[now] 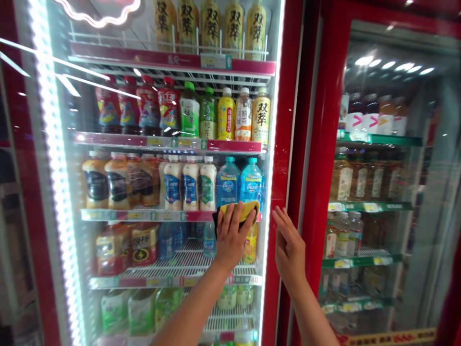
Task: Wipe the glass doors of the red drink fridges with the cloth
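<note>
My left hand [234,235] presses a folded yellow and black cloth [240,212] flat against the glass door [194,240] of a lit drinks fridge. Its fingers lie spread over the cloth, in front of the blue bottles on the middle shelf. Apart from it, my right hand [290,247] is held up by the red door frame [284,185] with its fingers stretched out and nothing in them. Whether its fingertips touch the frame I cannot tell.
Behind the glass, shelves hold rows of bottles, among them white milk-drink bottles [190,185] and red-labelled bottles [147,105]. A bright light strip [59,192] runs down the left side. To the right stands a second red-framed fridge [329,144] with green shelf edges [382,139].
</note>
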`<act>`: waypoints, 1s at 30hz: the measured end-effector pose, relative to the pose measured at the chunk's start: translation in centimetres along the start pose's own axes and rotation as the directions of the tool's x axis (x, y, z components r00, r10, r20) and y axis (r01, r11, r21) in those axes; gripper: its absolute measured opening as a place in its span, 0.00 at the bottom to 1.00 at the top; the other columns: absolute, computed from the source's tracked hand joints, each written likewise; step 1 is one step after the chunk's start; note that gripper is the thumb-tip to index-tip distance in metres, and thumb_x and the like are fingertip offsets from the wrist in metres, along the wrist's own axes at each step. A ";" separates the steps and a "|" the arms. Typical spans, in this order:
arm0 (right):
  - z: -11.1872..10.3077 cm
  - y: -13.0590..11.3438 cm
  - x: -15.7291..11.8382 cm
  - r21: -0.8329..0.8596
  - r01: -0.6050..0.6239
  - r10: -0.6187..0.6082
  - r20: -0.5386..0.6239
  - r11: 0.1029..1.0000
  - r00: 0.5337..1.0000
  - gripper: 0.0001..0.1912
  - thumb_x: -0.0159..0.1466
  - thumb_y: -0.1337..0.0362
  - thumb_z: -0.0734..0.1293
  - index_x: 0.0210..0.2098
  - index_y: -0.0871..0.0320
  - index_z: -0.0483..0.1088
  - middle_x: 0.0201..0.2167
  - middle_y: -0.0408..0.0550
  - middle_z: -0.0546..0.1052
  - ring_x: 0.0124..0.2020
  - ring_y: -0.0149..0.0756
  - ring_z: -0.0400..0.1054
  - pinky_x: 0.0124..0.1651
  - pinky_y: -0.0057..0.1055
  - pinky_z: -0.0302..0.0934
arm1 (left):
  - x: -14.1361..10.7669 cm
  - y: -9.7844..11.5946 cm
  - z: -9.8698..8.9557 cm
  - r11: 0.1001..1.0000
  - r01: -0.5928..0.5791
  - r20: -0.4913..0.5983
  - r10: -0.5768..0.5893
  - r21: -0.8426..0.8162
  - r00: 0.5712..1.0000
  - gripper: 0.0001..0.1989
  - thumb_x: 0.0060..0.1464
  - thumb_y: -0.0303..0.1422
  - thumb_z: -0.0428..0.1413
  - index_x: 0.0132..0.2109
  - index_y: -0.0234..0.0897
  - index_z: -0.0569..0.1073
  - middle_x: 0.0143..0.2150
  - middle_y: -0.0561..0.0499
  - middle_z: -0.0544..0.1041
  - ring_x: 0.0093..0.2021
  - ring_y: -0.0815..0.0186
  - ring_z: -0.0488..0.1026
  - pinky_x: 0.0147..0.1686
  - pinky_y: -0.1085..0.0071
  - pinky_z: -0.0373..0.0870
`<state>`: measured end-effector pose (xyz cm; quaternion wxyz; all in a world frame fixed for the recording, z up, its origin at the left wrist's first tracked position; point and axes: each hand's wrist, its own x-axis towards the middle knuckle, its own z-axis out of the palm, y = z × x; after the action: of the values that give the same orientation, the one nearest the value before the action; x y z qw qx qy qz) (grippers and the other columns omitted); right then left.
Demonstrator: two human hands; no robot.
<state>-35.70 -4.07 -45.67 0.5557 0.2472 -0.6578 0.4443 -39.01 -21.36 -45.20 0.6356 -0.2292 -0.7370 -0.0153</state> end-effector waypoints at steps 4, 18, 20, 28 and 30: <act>1.6 -1.0 0.4 -0.035 0.071 -0.070 0.033 0.997 0.997 0.30 0.71 0.73 0.57 0.67 0.42 0.64 0.67 0.47 0.69 0.71 0.45 0.57 0.68 0.59 0.60 | 3.2 -3.1 -1.1 0.996 0.090 -0.056 -0.090 0.001 0.994 0.36 0.63 0.24 0.53 0.73 0.53 0.54 0.76 0.47 0.56 0.76 0.54 0.50 0.73 0.46 0.47; 6.1 -2.3 -1.2 -0.109 0.111 -0.099 0.112 0.988 0.989 0.33 0.72 0.74 0.56 0.71 0.39 0.55 0.70 0.48 0.64 0.74 0.48 0.50 0.67 0.62 0.60 | -1.3 -5.6 -3.0 0.997 0.075 -0.001 -0.075 0.025 0.997 0.34 0.64 0.25 0.52 0.72 0.53 0.56 0.77 0.48 0.53 0.76 0.54 0.48 0.74 0.47 0.44; 6.4 -2.5 -1.5 -0.115 0.087 -0.073 0.118 0.990 0.990 0.33 0.72 0.74 0.55 0.71 0.38 0.54 0.71 0.47 0.63 0.74 0.48 0.49 0.66 0.64 0.60 | 0.2 -7.7 -3.8 0.983 0.178 -0.070 -0.176 0.031 0.982 0.34 0.64 0.25 0.51 0.73 0.54 0.55 0.76 0.48 0.54 0.76 0.54 0.49 0.74 0.46 0.45; 8.1 -3.4 -3.3 -0.146 0.063 -0.040 0.156 0.987 0.987 0.33 0.72 0.72 0.56 0.71 0.39 0.54 0.71 0.49 0.63 0.74 0.49 0.50 0.67 0.65 0.59 | -4.5 -8.1 -4.4 0.972 0.229 -0.109 -0.223 0.049 0.969 0.38 0.64 0.23 0.52 0.74 0.54 0.51 0.77 0.48 0.50 0.77 0.54 0.47 0.74 0.46 0.44; 8.8 -3.8 -3.1 -0.146 0.088 -0.060 0.181 0.985 0.982 0.33 0.72 0.73 0.56 0.72 0.39 0.53 0.71 0.48 0.63 0.74 0.48 0.50 0.67 0.64 0.59 | -4.4 -7.7 -4.3 0.992 0.115 -0.029 -0.114 0.057 0.993 0.38 0.63 0.23 0.53 0.74 0.55 0.52 0.77 0.48 0.53 0.76 0.54 0.48 0.74 0.48 0.46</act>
<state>-36.28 -13.97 -47.30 0.5290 0.2663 -0.7269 0.3478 -37.43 -31.00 -46.42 0.6497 -0.1676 -0.7408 -0.0329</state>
